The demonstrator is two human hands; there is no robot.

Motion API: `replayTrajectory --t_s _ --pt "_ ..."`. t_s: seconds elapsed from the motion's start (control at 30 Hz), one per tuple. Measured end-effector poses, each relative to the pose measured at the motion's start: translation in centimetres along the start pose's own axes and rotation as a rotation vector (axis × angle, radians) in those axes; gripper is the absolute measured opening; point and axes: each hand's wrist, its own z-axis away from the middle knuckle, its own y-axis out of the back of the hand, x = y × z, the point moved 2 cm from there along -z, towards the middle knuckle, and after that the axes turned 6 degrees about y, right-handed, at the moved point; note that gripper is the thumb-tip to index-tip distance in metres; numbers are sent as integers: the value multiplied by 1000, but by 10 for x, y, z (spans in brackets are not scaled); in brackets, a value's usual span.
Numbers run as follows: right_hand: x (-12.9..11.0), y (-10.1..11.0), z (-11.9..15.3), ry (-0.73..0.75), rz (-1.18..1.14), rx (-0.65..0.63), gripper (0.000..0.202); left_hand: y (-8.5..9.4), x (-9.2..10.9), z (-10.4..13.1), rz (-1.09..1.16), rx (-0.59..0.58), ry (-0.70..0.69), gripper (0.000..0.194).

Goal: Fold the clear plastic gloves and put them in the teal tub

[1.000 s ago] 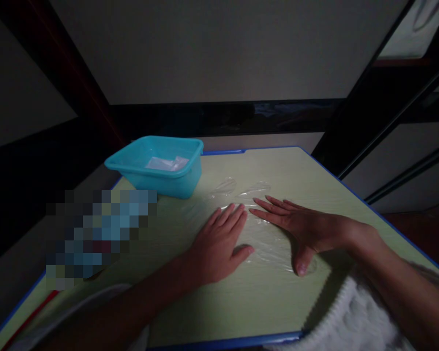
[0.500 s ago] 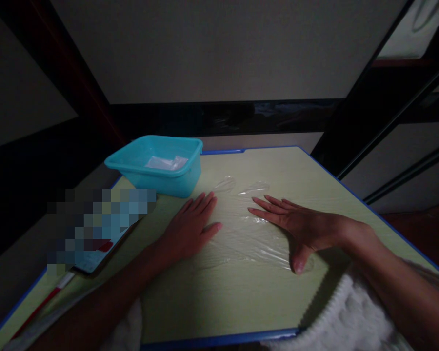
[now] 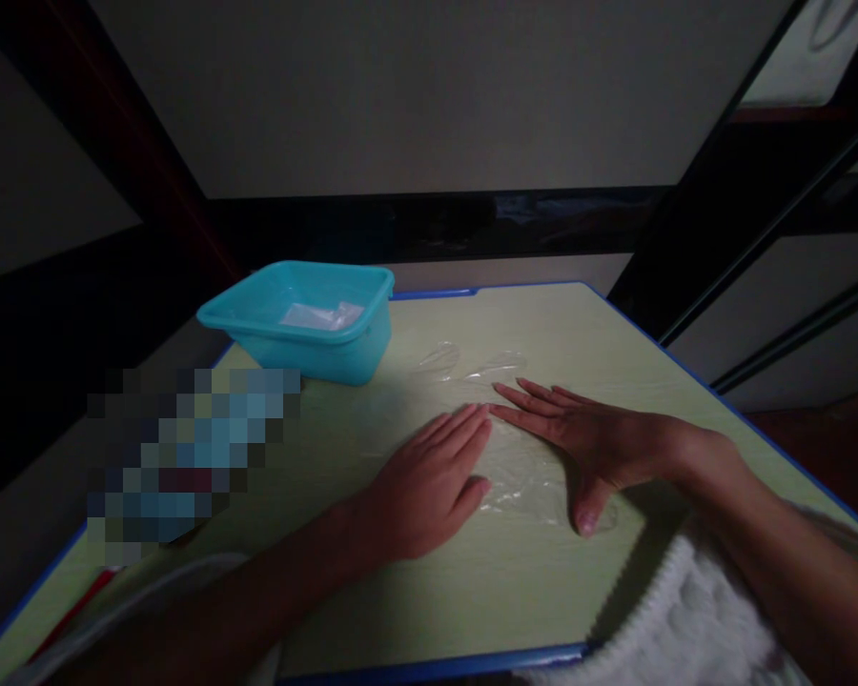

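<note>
A thin clear plastic bag lies flat and wrinkled on the pale table, its two loop-like ends pointing to the far side. My left hand rests palm down over its middle, fingers stretched out and close together, thumb apart. On the bag's right part my right hand is spread, fingers pointing left and the thumb pressing near the lower right corner. The two sets of fingertips almost meet. Neither hand grasps anything. My left hand hides part of the bag.
A turquoise plastic basin with whitish packets in it stands at the table's far left. In front of it lies a pixelated flat object, with a red stick-like thing nearer me. Blue edging borders the table.
My left hand has slid right across the plastic bag, from its left edge to its middle. My right hand has stayed in place.
</note>
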Motion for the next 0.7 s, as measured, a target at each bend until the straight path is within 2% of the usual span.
replayTrajectory --t_s 0.2,0.37,0.7 --pt "1 0 1 25 -9 9 125 2 -3 3 -46 -112 11 55" --pt "2 0 1 -10 -18 -12 129 7 -7 9 -55 -132 27 57" --pt "8 -3 8 24 -65 0 129 7 -12 14 -55 -131 62 65"
